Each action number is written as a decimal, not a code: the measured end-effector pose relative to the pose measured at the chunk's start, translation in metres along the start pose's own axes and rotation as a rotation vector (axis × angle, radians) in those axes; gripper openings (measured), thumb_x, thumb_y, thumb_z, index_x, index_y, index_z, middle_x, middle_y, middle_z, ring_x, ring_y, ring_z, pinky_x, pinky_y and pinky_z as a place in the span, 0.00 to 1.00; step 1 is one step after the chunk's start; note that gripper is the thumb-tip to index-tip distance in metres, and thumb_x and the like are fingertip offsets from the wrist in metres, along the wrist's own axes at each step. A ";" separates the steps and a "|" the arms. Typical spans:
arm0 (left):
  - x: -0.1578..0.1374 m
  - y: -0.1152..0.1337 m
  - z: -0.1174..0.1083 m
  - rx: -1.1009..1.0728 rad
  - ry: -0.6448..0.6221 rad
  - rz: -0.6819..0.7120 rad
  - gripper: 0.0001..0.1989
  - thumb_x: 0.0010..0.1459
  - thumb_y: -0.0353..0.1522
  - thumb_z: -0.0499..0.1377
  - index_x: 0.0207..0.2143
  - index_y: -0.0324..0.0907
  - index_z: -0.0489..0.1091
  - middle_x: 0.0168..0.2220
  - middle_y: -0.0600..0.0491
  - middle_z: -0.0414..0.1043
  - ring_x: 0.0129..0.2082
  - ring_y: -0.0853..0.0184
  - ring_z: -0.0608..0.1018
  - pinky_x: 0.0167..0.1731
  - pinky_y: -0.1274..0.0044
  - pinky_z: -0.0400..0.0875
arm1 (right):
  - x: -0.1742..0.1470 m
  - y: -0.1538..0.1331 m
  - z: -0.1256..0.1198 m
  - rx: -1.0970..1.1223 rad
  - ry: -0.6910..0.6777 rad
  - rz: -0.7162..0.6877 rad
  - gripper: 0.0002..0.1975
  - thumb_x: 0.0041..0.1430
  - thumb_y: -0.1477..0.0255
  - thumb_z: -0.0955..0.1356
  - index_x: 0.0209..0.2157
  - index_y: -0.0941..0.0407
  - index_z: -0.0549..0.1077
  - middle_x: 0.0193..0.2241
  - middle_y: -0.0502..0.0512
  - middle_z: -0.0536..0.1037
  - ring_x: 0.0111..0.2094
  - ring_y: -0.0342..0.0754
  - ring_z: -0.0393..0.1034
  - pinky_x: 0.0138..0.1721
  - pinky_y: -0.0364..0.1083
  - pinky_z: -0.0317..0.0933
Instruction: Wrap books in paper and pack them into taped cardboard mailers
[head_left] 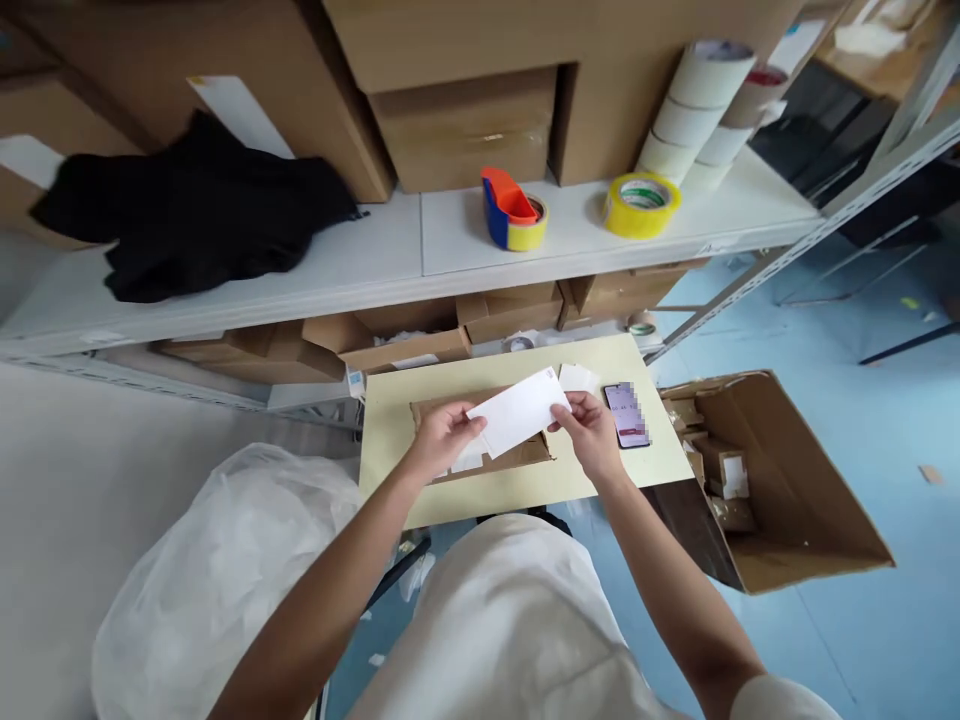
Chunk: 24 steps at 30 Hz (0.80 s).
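My left hand (445,440) and my right hand (594,438) hold a flat white rectangular piece (519,412) between them, with thumbs on top at its two ends. Small dark marks show near its far right corner; whether it is a card or a slim box I cannot tell. Beneath it, a flat brown cardboard piece (525,457) lies on the pale yellow table (435,510), partly covered by the hands and the white piece. Smaller white pieces (469,460) rest on that cardboard. Just beyond my right hand is another white piece (576,377).
A phone (627,415) lies right of my right hand. An open carton (795,480) with small boxes stands to the right, a translucent plastic bag (232,580) to the left. The shelf (450,255) ahead carries a tape dispenser (514,210), yellow tape (642,205) and black cloth (202,215).
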<state>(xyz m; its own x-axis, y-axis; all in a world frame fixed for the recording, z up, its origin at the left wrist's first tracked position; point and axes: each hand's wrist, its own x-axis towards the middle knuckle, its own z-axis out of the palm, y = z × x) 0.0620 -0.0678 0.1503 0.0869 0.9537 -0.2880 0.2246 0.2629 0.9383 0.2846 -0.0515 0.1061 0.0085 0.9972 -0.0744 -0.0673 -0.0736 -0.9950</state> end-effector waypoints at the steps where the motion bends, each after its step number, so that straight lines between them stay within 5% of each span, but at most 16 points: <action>1: -0.012 -0.008 -0.001 -0.064 0.081 -0.009 0.13 0.49 0.44 0.62 0.30 0.44 0.71 0.28 0.55 0.76 0.28 0.66 0.76 0.29 0.75 0.71 | -0.009 -0.003 0.005 -0.095 0.013 -0.061 0.15 0.52 0.61 0.70 0.38 0.54 0.70 0.28 0.53 0.77 0.27 0.49 0.73 0.31 0.52 0.69; 5: -0.042 -0.029 0.004 -0.320 0.298 0.055 0.17 0.44 0.44 0.65 0.28 0.40 0.71 0.25 0.53 0.75 0.25 0.68 0.75 0.27 0.77 0.69 | -0.045 -0.022 0.037 -0.570 0.128 -0.552 0.24 0.54 0.67 0.69 0.52 0.55 0.65 0.47 0.63 0.73 0.49 0.57 0.68 0.47 0.58 0.64; 9: -0.059 -0.034 0.004 -0.504 0.254 0.113 0.15 0.43 0.41 0.67 0.28 0.39 0.72 0.22 0.56 0.73 0.23 0.71 0.74 0.27 0.79 0.69 | -0.078 -0.035 0.085 -0.811 -0.204 -0.901 0.15 0.59 0.71 0.66 0.49 0.52 0.69 0.45 0.58 0.76 0.48 0.52 0.69 0.50 0.54 0.61; 13: -0.077 -0.039 -0.002 -0.760 0.168 0.097 0.15 0.43 0.39 0.68 0.31 0.39 0.72 0.26 0.56 0.75 0.26 0.72 0.75 0.31 0.79 0.70 | -0.094 -0.031 0.110 -0.882 -0.164 -0.903 0.12 0.62 0.74 0.64 0.47 0.52 0.71 0.44 0.55 0.78 0.48 0.50 0.70 0.52 0.53 0.58; 19: -0.097 -0.047 -0.011 -0.965 -0.034 0.026 0.16 0.46 0.38 0.68 0.32 0.39 0.68 0.31 0.53 0.76 0.33 0.69 0.78 0.42 0.73 0.71 | -0.107 -0.028 0.106 -0.909 -0.144 -0.944 0.15 0.61 0.78 0.63 0.47 0.51 0.72 0.44 0.54 0.79 0.48 0.49 0.71 0.49 0.51 0.60; 24: -0.106 -0.052 -0.016 -1.003 -0.077 0.017 0.17 0.47 0.39 0.68 0.32 0.41 0.65 0.31 0.55 0.76 0.35 0.67 0.79 0.45 0.69 0.70 | -0.117 -0.031 0.111 -0.909 -0.131 -0.974 0.16 0.60 0.80 0.64 0.48 0.51 0.73 0.44 0.54 0.79 0.47 0.49 0.72 0.48 0.51 0.61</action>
<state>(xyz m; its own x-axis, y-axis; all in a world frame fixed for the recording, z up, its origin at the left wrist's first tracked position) 0.0250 -0.1804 0.1348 0.1531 0.9557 -0.2514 -0.6957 0.2849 0.6594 0.1750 -0.1648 0.1527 -0.4259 0.6381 0.6415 0.5950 0.7316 -0.3327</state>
